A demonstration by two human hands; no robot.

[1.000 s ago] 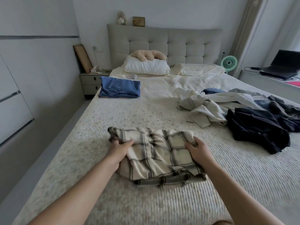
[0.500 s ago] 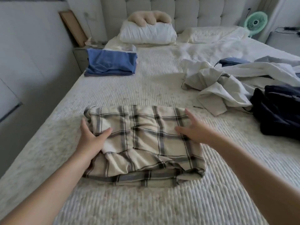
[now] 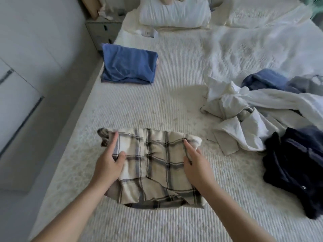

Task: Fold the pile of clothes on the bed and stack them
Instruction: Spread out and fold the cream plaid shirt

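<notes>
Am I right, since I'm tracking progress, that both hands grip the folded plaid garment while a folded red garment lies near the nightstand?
Not quite. In the head view the folded garment near the nightstand is blue, not red. The rest holds: the left hand and right hand both grip the folded plaid garment.

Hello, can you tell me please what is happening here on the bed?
A person is folding laundry on the bed. The left hand and right hand both grip a folded plaid garment at its sides. One folded blue garment already lies near the bed's left edge. On the right, an unfolded pile of white, blue and dark clothes still waits.
</notes>
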